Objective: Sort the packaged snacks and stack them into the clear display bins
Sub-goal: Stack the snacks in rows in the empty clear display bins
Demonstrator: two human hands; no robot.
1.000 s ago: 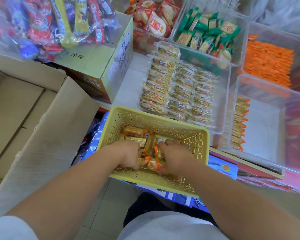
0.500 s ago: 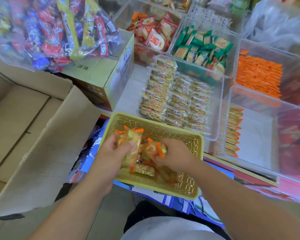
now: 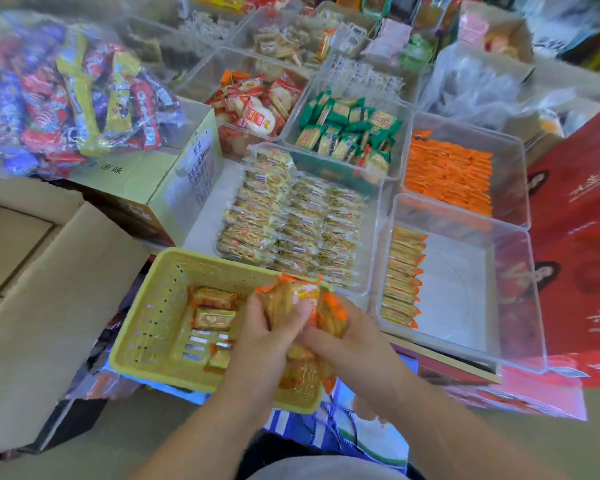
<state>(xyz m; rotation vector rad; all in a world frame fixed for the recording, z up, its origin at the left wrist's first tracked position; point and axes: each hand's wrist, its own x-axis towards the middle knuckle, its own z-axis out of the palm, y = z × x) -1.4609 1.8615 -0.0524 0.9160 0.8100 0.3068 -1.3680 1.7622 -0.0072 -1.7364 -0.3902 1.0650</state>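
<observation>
Both hands hold a bunch of orange-edged snack packets (image 3: 293,299) above the right side of a yellow perforated basket (image 3: 160,306). My left hand (image 3: 267,329) grips the bunch from the left, my right hand (image 3: 347,336) from the right. A few more packets (image 3: 213,318) lie on the basket floor. To the right stands a clear bin (image 3: 465,292) with one row of the same packets (image 3: 402,277) stacked along its left wall.
Other clear bins hold cracker packs (image 3: 291,220), orange packets (image 3: 447,174), green packets (image 3: 347,129) and red packets (image 3: 253,102). An open cardboard box (image 3: 49,292) lies left, a bag of mixed candy (image 3: 70,95) sits on a carton, red gift boxes (image 3: 582,237) stand right.
Both hands have lifted out of the basket with the packets and brought them together, shifting right toward the basket's right edge. The view has tilted up, showing more bins.
</observation>
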